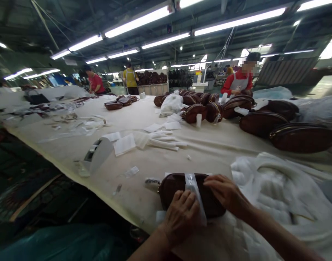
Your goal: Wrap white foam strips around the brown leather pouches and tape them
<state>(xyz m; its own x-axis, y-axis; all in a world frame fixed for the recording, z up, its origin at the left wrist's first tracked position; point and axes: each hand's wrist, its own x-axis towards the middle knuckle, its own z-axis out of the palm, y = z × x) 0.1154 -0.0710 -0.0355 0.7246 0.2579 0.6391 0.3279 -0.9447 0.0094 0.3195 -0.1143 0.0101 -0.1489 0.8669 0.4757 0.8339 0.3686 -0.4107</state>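
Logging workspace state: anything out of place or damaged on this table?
White strips and a clear scrap lie loose and askew on the table, untidy rather than stacked. Nearest brown bag: no visible damage.

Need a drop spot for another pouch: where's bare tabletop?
Barest table: between the small far pouch pile and the white sheets. Second patch: between the white strips and the nearest pouch, bar a small scrap. Crowded: right side, with brown pouches and white wrapping; far left, loose scraps.
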